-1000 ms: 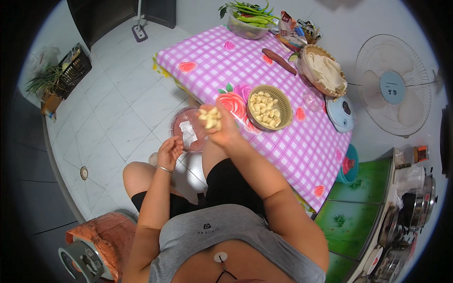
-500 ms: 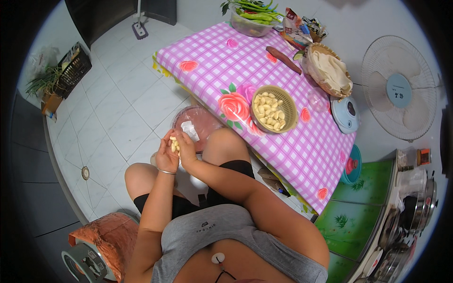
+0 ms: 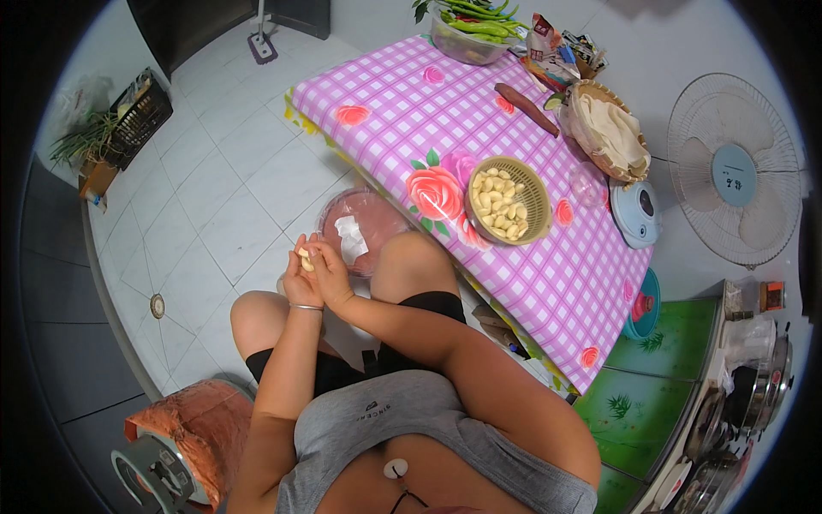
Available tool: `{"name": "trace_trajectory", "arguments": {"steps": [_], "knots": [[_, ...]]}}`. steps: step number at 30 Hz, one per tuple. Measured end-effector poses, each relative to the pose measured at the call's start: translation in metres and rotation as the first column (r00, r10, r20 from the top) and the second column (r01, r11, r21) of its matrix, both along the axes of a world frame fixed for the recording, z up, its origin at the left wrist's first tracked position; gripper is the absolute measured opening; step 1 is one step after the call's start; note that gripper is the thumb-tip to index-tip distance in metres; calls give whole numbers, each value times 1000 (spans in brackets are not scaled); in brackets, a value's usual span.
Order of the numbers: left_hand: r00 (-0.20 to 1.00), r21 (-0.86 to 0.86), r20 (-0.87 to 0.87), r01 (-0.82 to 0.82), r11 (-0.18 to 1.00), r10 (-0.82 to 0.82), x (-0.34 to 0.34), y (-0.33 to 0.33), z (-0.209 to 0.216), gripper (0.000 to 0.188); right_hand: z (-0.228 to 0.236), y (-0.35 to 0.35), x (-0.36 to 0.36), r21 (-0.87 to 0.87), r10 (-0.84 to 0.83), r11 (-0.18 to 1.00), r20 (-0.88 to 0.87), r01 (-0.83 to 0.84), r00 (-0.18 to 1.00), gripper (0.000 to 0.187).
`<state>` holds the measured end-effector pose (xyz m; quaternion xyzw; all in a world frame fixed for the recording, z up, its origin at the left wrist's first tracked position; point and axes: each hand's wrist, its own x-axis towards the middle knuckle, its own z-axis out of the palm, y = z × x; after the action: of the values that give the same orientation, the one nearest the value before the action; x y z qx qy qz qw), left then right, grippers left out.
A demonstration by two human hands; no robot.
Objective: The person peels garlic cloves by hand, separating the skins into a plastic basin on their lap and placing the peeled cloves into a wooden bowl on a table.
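Observation:
Over my knees, my two hands are together beside the pinkish-red basin (image 3: 368, 210). My left hand (image 3: 300, 284), with a bracelet at the wrist, is cupped around a few pale peeled garlic cloves (image 3: 306, 261). Against it lies my right hand (image 3: 332, 272), its fingers bent over the cloves; whether it grips one itself is hidden. A white scrap of paper or plastic (image 3: 351, 238) shows on the basin. On the table to the right, a beige colander (image 3: 538, 206) holds many similar garlic cloves (image 3: 498, 204).
A checked pink tablecloth (image 3: 390, 111) covers the table, bearing a long brown root (image 3: 527, 110), a cloth-lined basket (image 3: 612, 137), a tub of green peppers (image 3: 471, 43) and a light-blue appliance (image 3: 635, 214). A fan (image 3: 732, 176) stands beyond. An orange-covered gas cylinder (image 3: 201, 424) sits lower left.
My hands have shifted slightly left and closed further over the garlic cloves, fewer of which now show. The whole view has moved a little.

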<state>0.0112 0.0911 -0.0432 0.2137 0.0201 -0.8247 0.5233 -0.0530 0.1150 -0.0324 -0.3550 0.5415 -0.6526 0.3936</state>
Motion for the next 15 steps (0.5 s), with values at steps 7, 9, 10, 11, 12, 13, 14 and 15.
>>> {"name": "trace_trajectory", "arguments": {"steps": [7,9,10,11,12,13,14,15], "knots": [[975,65,-221,15,998,0,17,-20,-66,56,29,4,1,-201,-18,979,-300,-45,954,23],[962,45,-271,34,998,-21,22,-21,-77,56,34,7,2,-182,20,979,-352,-89,936,25],[960,10,-275,62,998,-57,13,-17,-68,50,34,9,-3,-168,25,981,-383,-96,923,25],[957,-26,-275,86,996,-90,5,-12,-53,45,34,10,-7,-164,22,981,-421,-100,907,26],[955,-62,-273,104,993,-117,-1,-7,-36,42,34,11,-8,-161,24,981,-456,-110,889,27],[953,-100,-268,116,988,-139,-4,-3,-23,39,36,11,-8,-160,31,979,-490,-125,871,28],[952,-138,-262,128,982,-161,-5,-1,-17,38,38,12,-7,-167,39,976,-491,-138,870,28],[936,-153,-307,128,980,-170,-5,-1,-16,37,41,13,-7,-174,46,973,-493,-151,869,29]]}}
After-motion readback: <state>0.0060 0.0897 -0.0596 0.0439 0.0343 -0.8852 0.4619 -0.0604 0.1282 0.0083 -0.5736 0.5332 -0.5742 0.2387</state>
